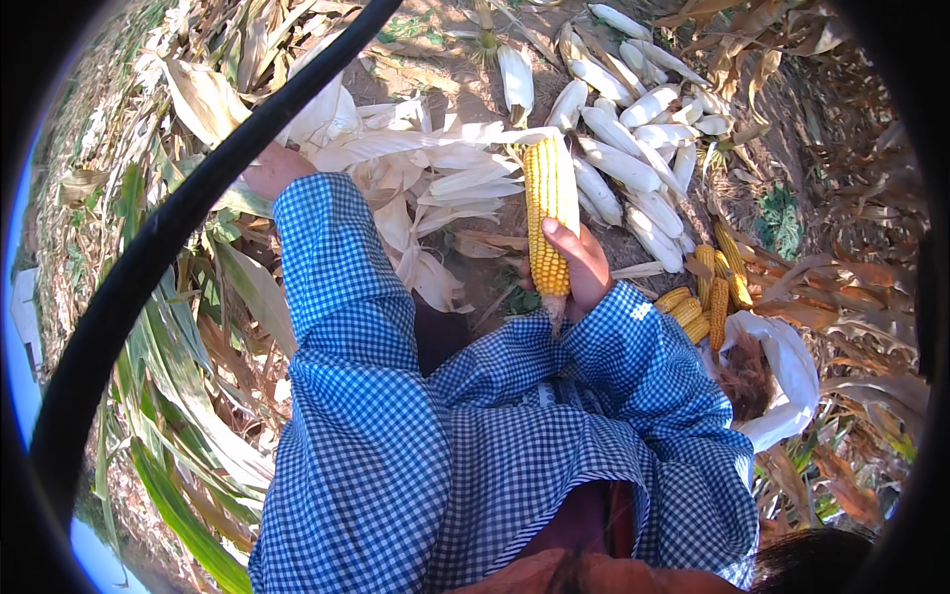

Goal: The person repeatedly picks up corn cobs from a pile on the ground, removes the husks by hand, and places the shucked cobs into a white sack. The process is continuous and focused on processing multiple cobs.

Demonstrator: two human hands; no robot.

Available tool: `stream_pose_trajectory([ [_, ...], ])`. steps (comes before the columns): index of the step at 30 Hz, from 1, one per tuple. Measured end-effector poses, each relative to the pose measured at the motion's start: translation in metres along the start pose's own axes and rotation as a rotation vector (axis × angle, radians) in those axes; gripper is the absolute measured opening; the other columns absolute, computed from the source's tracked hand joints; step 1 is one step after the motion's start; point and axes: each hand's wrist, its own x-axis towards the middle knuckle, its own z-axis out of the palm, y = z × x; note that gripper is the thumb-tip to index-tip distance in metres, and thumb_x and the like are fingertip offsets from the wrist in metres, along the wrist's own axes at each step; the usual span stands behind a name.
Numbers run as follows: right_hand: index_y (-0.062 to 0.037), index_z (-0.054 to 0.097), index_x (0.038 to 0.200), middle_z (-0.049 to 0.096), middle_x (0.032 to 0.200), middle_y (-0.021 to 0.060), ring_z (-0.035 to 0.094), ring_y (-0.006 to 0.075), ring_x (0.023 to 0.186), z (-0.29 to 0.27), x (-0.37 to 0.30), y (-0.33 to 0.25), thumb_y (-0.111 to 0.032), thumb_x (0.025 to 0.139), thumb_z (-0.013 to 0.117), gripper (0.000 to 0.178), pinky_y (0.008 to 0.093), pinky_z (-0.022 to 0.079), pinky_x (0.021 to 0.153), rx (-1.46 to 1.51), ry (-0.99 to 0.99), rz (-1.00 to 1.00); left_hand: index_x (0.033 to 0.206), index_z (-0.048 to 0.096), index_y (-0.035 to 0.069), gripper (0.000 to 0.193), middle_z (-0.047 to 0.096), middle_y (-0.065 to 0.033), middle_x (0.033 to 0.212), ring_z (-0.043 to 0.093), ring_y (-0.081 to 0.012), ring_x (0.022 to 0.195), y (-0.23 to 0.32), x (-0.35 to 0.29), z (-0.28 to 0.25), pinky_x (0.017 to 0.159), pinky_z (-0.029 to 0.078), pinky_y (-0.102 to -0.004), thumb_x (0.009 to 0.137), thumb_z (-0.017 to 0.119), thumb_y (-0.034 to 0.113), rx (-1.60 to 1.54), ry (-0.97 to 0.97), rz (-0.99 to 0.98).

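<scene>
One yellow corn ear [546, 223] is held upright, gripped by the right hand [588, 262]; husking seems in progress. For the left hand [276, 171], I cannot tell its grip. Next move probably calls for stripping the remaining pale husk [567, 188].

The sleeves [341, 272] are baggy — blue-and-white checked.

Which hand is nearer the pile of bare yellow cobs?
Right. The right hand, gripping another cob, is left of the pile; the left hand is much farther left, beside pale husks.
</scene>
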Motion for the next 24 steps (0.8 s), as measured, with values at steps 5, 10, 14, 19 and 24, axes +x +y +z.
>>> stream_pose_trajectory([
  [5, 0.0017, 0.05, 0.115, 0.058, 0.1, 0.0086, 0.054, 0.0192, 0.092, -0.028, 0.016, -0.019, -0.024, 0.08, 0.064, 0.046, 0.0314, 0.042, 0.084, -0.268, 0.223, -0.263, 0.127, 0.041, -0.008, 0.087, 0.05, -0.0283, 0.118, 0.047, -0.0355, 0.115, -0.015, 0.027, -0.037, 0.098, 0.039, -0.0415, 0.066, 0.075, 0.045, 1.313, -0.368, 0.644],
  [10, 0.0024, 0.038, 0.128, 0.055, 0.114, 0.0178, 0.054, 0.0258, 0.104, -0.01, 0.012, -0.019, -0.026, 0.071, 0.071, 0.072, 0.0332, 0.041, 0.092, -0.835, 0.1, -0.422, 0.122, 0.051, 0.0, 0.061, 0.061, -0.0101, 0.111, 0.057, -0.0187, 0.104, -0.025, -0.064, -0.008, 0.089, 0.043, -0.03, 0.084, 0.062, 0.046, 0.645, -1.364, -0.129],
  [14, -0.0014, 0.03, 0.135, 0.05, 0.123, 0.0212, 0.054, 0.0291, 0.11, 0.008, -0.002, -0.008, -0.032, 0.07, 0.071, 0.084, 0.0349, 0.041, 0.096, -1.141, -0.004, -0.386, 0.119, 0.05, 0.0, 0.048, 0.061, -0.0099, 0.106, 0.059, -0.0187, 0.096, -0.03, -0.11, 0.003, 0.083, 0.05, -0.0339, 0.089, 0.056, 0.036, 0.14, -1.409, -0.834],
  [19, -0.009, 0.033, 0.134, 0.053, 0.114, 0.0183, 0.06, 0.0316, 0.096, 0.009, -0.011, -0.004, -0.033, 0.071, 0.069, 0.077, 0.0381, 0.049, 0.082, -1.364, -0.114, -0.325, 0.112, 0.055, -0.001, 0.037, 0.063, -0.0082, 0.096, 0.062, -0.0182, 0.086, -0.039, -0.097, -0.002, 0.078, 0.051, -0.0289, 0.09, 0.055, 0.028, 0.366, -1.587, -0.712],
  [24, -0.0075, 0.031, 0.135, 0.055, 0.112, 0.0181, 0.058, 0.0311, 0.102, -0.001, -0.017, -0.006, -0.036, 0.072, 0.068, 0.078, 0.0374, 0.049, 0.085, -1.541, -0.136, -0.345, 0.113, 0.055, -0.005, 0.037, 0.063, -0.0084, 0.092, 0.06, -0.0148, 0.082, -0.041, -0.103, -0.003, 0.077, 0.047, -0.027, 0.09, 0.055, 0.024, 0.933, -1.682, -0.469],
])
